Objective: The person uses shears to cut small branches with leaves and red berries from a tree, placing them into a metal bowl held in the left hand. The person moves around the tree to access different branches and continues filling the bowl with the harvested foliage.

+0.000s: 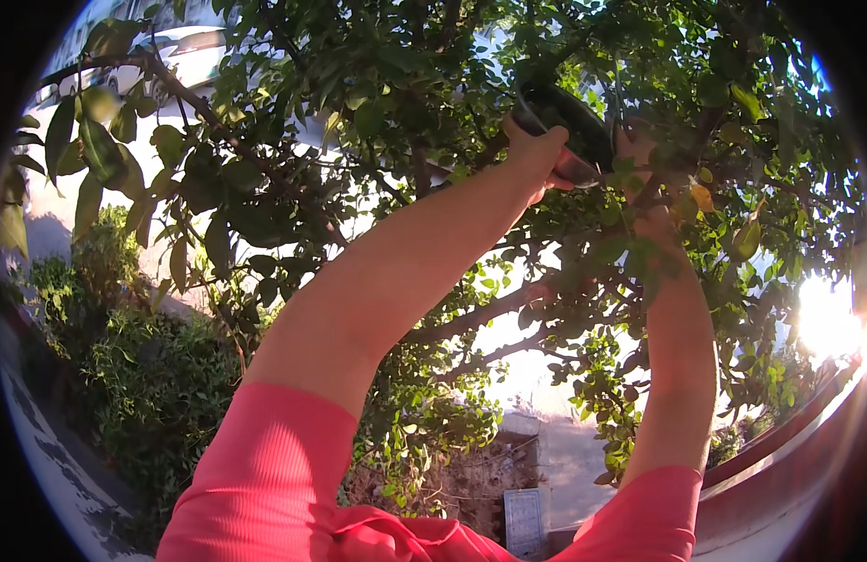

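Observation:
My left hand (543, 151) reaches up into a leafy tree and grips the near rim of a metal bowl (581, 171). The bowl is tilted, and its inside looks dark green; shade hides what lies in it. Just right of the bowl, my right hand (637, 151) is raised among leaves and twigs. Foliage and shadow cover its fingers, so I cannot make out whether they hold anything. A yellowed leaf (702, 197) hangs beside my right wrist.
A thick branch (475, 319) crosses below my hands, and another branch (202, 105) runs along the left. Bushes (145, 365) grow at lower left. Low sun glares at right above a reddish ledge (770, 442). A white car (188, 60) stands beyond the tree.

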Tool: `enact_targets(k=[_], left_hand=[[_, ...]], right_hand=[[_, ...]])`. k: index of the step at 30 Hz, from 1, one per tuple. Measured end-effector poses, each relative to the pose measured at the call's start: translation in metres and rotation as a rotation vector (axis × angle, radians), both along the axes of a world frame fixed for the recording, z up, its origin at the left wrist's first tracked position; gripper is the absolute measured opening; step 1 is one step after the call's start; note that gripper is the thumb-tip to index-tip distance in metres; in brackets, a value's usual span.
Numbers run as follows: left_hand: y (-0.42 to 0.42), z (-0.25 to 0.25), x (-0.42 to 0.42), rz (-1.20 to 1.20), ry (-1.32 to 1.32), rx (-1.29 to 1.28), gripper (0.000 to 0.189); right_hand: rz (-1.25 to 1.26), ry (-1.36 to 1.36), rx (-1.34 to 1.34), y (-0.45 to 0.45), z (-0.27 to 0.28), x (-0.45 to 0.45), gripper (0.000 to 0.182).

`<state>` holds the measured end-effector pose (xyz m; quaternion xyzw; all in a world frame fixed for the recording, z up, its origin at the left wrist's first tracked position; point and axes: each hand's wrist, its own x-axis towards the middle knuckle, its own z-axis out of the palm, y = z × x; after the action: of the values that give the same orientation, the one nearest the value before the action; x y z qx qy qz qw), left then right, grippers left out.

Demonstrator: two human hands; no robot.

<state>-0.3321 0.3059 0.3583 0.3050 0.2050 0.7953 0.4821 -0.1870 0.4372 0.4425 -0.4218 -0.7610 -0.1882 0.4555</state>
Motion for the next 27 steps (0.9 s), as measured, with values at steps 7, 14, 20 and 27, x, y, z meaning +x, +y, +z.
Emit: enact_targets(k=[7,14,20,27], left_hand=[[-0.001,-0.013,0.012,-0.064,-0.019,0.08,0.072],[-0.008,-0.024,-0.002,-0.023,-0.024,0.034,0.071],[-0.021,-0.023,0.011,-0.048,0.022,0.055,0.068],[-0.03,-0.023,-0.004,-0.06,0.078,0.005,0.057]], right_hand=[[1.55,0.284,-0.785,0.054,-0.017,0.07,0.039],[0.399,-0.632,-0.208,-0.022,0.017,0.021,0.04],[-0.016,-0.509,-0.11,-0.042,0.018,-0.004,0.046],[0.04,-0.002,-0.052,-0.014,0.024,-0.044,0.061]])
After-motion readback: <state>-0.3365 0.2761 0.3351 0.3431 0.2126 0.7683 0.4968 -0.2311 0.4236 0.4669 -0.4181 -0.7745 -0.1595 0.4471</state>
